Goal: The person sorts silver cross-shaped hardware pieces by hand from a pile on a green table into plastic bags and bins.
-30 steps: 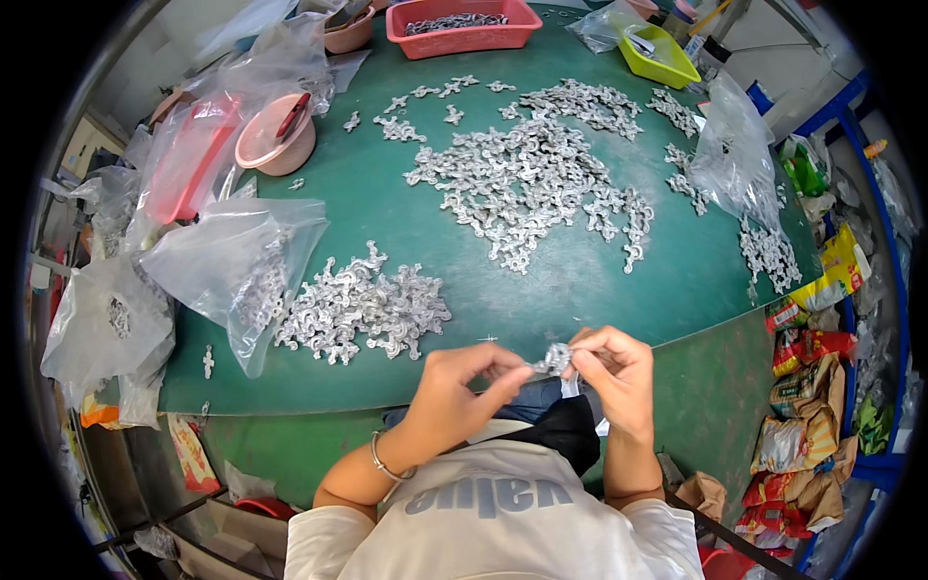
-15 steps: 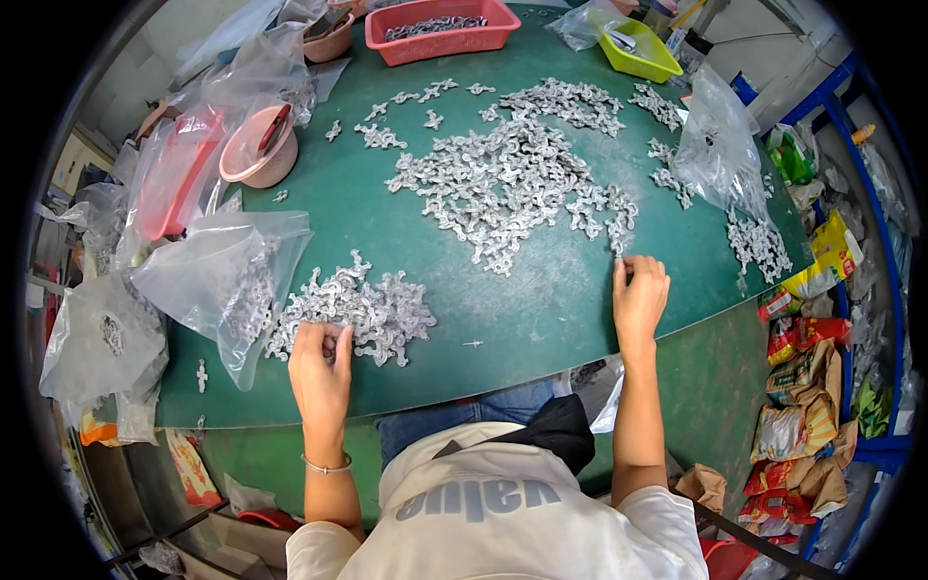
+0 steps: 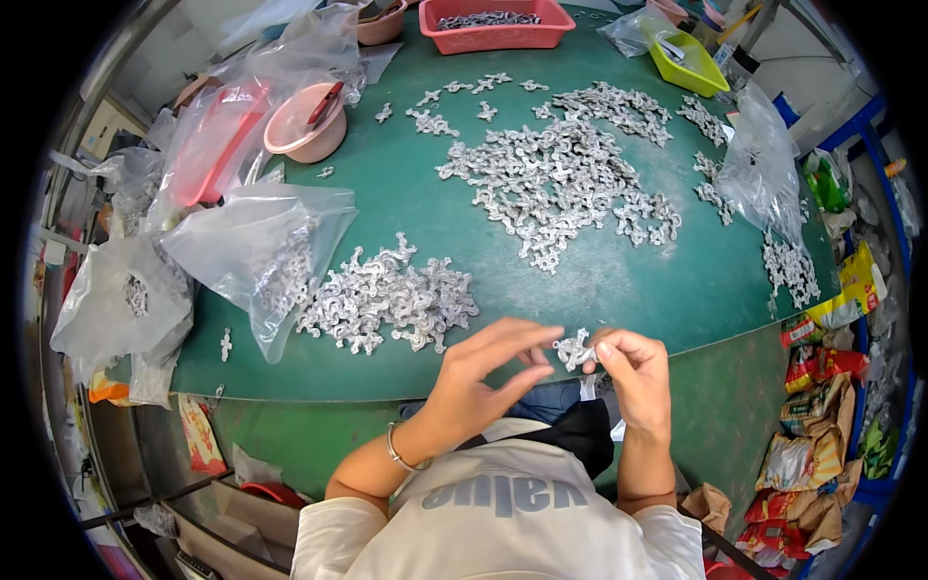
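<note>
My right hand [image 3: 633,375] pinches a small grey metal casting [image 3: 574,350] near the table's front edge. My left hand [image 3: 495,372] is beside it, thumb and fingers apart around a gap, with nothing plainly held. Ahead lies a large heap of similar grey castings [image 3: 561,184], with lobed ends and holes. A smaller heap of the same castings [image 3: 391,298] lies to the left of my hands, next to an open clear plastic bag [image 3: 261,242]. One lone casting [image 3: 226,344] rests at the table's left front.
The green table [image 3: 406,203] carries a pink bowl [image 3: 307,126] at the left, a red tray [image 3: 498,37] of parts at the back and a yellow-green basket [image 3: 688,68] at the back right. Another plastic bag [image 3: 759,155] lies at the right. Colourful packets [image 3: 807,416] fill a blue rack beyond.
My right hand has come back from the large heap toward my body with a casting. My left hand has left the small heap and moved right to meet it. The view has shifted slightly.
</note>
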`<state>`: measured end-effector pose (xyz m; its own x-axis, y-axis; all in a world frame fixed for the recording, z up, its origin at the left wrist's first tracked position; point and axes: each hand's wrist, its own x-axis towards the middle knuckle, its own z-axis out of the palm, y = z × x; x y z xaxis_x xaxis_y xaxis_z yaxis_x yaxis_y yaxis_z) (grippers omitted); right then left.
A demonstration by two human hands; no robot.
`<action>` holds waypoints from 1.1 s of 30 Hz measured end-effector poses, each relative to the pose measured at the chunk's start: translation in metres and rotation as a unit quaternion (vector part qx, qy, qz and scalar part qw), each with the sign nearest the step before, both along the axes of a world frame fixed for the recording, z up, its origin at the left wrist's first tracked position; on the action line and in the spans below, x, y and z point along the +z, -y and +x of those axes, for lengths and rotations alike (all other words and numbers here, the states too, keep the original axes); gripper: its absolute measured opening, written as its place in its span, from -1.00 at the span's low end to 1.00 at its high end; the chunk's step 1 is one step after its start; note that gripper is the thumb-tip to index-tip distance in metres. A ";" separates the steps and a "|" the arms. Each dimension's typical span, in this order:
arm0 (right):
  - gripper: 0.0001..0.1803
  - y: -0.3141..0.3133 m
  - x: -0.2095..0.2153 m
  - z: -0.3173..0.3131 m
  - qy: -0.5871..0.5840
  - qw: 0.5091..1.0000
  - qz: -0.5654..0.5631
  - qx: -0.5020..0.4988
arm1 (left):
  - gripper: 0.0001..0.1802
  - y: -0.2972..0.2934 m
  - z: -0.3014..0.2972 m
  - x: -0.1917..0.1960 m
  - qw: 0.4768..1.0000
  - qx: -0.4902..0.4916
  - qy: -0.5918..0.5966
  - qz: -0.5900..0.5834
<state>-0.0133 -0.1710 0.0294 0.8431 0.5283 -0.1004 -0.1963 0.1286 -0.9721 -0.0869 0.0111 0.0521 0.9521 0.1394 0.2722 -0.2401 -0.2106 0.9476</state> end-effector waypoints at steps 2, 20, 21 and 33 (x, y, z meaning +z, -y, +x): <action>-0.87 -0.001 0.003 -0.003 0.018 1.000 0.006 0.015 | -0.72 -0.002 0.000 -0.006 0.999 0.003 0.040 0.022; -0.57 -0.005 0.002 -0.014 0.052 0.995 0.060 0.062 | -0.86 -0.002 -0.004 -0.023 0.894 -0.095 -0.205 -0.387; -0.56 -0.006 0.003 -0.015 0.036 0.995 0.062 0.066 | -0.85 -0.002 -0.003 -0.025 0.880 -0.102 -0.214 -0.412; -0.57 -0.005 0.002 -0.017 0.075 0.994 0.053 0.052 | -0.84 -0.001 -0.002 -0.025 0.876 -0.103 -0.203 -0.425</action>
<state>-0.0307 -0.1658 0.0317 0.7845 0.6145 0.0837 -0.0681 0.2194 -0.9733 -0.0887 0.0121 0.0272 0.9750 -0.0594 -0.2139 0.2039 0.6212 0.7566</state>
